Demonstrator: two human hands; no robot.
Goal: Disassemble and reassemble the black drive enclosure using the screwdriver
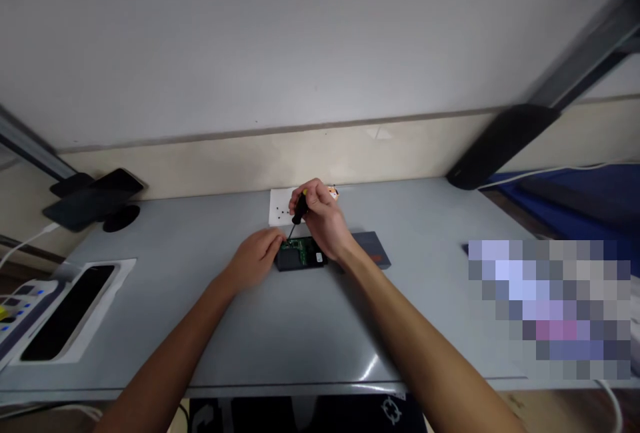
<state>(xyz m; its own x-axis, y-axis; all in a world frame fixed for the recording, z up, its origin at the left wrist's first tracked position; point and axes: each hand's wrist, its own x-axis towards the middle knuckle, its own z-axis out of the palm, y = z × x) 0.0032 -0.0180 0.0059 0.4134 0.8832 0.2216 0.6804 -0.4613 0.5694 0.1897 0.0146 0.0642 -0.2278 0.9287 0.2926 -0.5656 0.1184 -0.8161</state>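
Note:
In the middle of the desk lies a flat black device (289, 260) with its green circuit board (303, 247) exposed. My right hand (323, 214) is closed around a screwdriver (300, 209) with a black and yellow handle. Its thin shaft slants down to the board's upper left part. At the device's left edge, my left hand (255, 256) has its fingers pressed together at the corner, close to the screwdriver tip. Whether those fingers pinch a small part is too small to make out. A dark grey cover plate (373, 247) lies to the right, partly behind my right wrist.
Behind the hands, a white sheet (278, 201) carries several small dark screws. To the left are a phone on a stand (95, 199), another phone (70, 313) on white paper, and a power strip (25, 316). A black cylinder (500, 146) leans at the back right; a blurred-out patch (550, 306) covers the right side.

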